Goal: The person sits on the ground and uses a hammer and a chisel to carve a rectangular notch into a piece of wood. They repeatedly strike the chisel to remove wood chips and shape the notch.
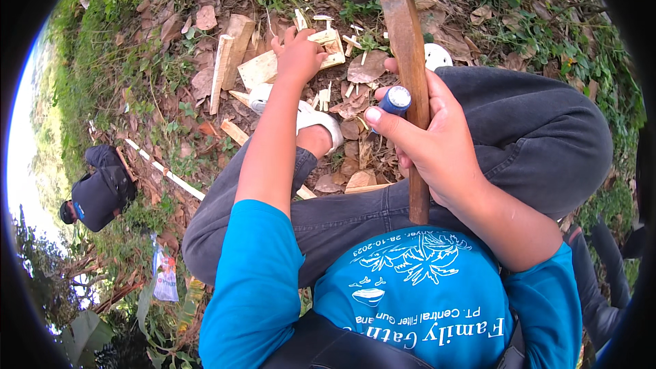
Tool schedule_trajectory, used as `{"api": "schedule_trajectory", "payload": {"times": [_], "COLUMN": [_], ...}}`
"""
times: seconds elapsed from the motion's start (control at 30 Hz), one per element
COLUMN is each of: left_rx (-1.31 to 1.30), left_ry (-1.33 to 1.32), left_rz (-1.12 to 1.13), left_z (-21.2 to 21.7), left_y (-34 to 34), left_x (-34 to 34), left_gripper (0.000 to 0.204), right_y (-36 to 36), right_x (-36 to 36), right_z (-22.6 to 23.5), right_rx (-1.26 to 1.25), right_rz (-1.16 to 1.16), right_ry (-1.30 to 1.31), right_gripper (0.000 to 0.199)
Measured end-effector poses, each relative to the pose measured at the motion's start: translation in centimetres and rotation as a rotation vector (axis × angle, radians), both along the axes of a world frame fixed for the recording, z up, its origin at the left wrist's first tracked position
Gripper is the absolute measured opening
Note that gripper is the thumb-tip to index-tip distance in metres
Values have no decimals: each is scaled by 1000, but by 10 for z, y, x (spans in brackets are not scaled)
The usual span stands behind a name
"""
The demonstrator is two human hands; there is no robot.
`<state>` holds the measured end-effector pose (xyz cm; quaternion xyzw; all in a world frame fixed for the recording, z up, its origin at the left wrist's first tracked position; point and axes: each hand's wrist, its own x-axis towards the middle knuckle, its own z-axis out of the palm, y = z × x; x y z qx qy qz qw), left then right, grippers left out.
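Observation:
My right hand (441, 130) is wrapped round the wooden handle of a claw hammer (403, 34), its dark metal head pointing away from me. Between the thumb and fingers of that hand is also a short blue cylinder with a pale round end (396, 100), perhaps a tool handle; its far end is hidden. My left hand (298, 56) reaches out over a pale wooden block (258, 70) on the ground by my shoe, fingers spread and touching the wood. Small wood chips (323, 98) lie around the block.
Two upright wood pieces (231, 55) stand left of the block. Dry leaves (369, 67) and grass cover the ground. My crossed legs (519, 126) flank the work. Far left, a person in dark clothes (102, 188) crouches near a long pale stick (164, 169) and a plastic bag (165, 275).

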<state>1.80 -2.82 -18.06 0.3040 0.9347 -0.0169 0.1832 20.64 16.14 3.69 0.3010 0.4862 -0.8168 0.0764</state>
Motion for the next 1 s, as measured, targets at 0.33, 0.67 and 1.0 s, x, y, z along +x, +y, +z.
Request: {"api": "schedule_trajectory", "payload": {"times": [0.33, 0.67, 1.0], "left_rx": [500, 1122, 576], "left_ry": [208, 38, 57], "left_rz": [3, 446, -208], "left_z": [-32, 11, -16], "left_y": [-30, 25, -21], "left_x": [13, -23, 2], "left_gripper": [10, 32, 22], "right_y": [-2, -6, -4], "right_x": [-2, -5, -2], "right_z": [4, 8, 8], "right_rx": [-22, -5, 21], "right_rz": [6, 27, 36], "right_ry": [-15, -39, -58], "right_gripper": [67, 66, 59]}}
